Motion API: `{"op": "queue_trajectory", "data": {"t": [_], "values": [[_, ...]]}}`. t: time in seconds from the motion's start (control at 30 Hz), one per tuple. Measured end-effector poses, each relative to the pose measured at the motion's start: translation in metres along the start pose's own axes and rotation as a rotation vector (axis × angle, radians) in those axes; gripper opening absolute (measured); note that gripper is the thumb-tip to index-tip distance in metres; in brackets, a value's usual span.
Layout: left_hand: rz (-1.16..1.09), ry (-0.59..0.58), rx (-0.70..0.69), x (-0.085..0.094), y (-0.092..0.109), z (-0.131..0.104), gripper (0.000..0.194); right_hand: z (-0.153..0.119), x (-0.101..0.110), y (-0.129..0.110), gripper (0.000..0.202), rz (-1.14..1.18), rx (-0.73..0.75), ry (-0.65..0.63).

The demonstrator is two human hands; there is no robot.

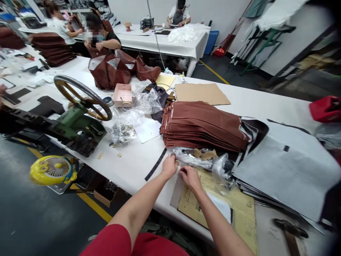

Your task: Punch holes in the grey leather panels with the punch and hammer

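My left hand (170,166) is at the near end of a clear plastic bag (190,159) holding brown and dark pieces. Its fingers are curled closed, and what is in them is too small to make out. Close on its right, my right hand (190,176) is above the edge of a yellowish board (242,202). Thumb and fingertips are pinched together there; anything between them is hidden. A dark strip (156,164) lies on the table left of my left hand. Just beyond both hands is a stack of reddish-brown panels (205,119).
A green hand press (80,129) with a large wheel stands left. Grey sheets (287,160) are piled right, with a hammer (290,231) in front. Further back are brown bags (112,73), a cardboard sheet (202,93) and a pink box (123,95). Several people work beyond.
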State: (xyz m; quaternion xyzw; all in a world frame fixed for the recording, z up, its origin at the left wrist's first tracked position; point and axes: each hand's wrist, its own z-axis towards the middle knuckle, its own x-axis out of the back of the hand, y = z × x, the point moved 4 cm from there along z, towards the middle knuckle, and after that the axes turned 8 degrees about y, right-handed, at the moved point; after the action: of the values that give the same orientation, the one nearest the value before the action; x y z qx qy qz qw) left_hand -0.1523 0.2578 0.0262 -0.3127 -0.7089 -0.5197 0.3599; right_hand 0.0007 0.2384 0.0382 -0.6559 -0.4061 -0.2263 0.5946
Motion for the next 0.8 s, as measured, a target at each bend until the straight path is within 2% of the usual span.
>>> {"op": "queue_trajectory", "data": {"t": [0.13,0.3,0.43,0.53,0.63,0.7,0.77,0.8], "values": [[0.006,0.011,0.037,-0.004,0.009,-0.004,0.032,0.007,0.007,0.005,0.016,0.245,-0.024,0.097],[-0.06,-0.025,0.022,0.003,0.011,-0.013,0.03,0.028,0.03,0.016,0.042,0.488,-0.141,0.316],[-0.141,-0.047,-0.028,0.016,0.016,-0.019,0.027,0.056,0.042,0.025,0.038,0.545,-0.205,0.429],[-0.19,-0.012,-0.061,0.029,0.03,-0.014,0.026,0.063,0.046,0.03,0.037,0.528,-0.232,0.478],[-0.23,0.047,-0.078,0.039,0.052,0.002,0.025,0.051,0.046,0.031,0.045,0.502,-0.245,0.529],[-0.246,0.098,-0.073,0.042,0.06,0.012,0.027,0.035,0.042,0.031,0.052,0.49,-0.249,0.544],[-0.248,0.161,-0.049,0.047,0.052,0.014,0.034,0.016,0.036,0.032,0.057,0.479,-0.256,0.521],[-0.244,0.196,-0.029,0.052,0.041,0.01,0.036,0.005,0.031,0.033,0.058,0.472,-0.263,0.49]]}}
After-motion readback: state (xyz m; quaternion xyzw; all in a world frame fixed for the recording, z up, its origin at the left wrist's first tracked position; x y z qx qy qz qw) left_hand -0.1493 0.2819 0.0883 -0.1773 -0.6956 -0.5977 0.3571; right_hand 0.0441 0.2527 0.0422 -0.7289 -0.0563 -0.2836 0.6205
